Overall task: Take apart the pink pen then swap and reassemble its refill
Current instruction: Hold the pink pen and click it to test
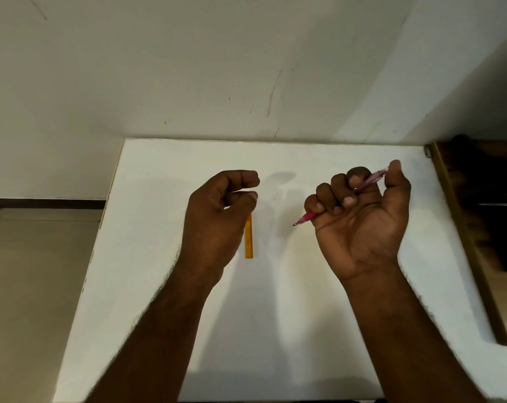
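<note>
My right hand (360, 216) is curled around the pink pen (306, 217), palm toward me. The pen's tip sticks out at the lower left of the fist, and its translucent rear end (377, 174) comes out beside the thumb. My left hand (217, 216) hovers over the white table (159, 257) with its fingers curled loosely and nothing visible in them. An orange pen (248, 239) lies on the table just under and right of the left hand, its upper end hidden by the fingers.
The table abuts a pale wall (246, 68) at the back. A brown wooden frame (464, 228) with dark objects behind it runs along the table's right edge. To the left the table ends over a beige floor (28, 286).
</note>
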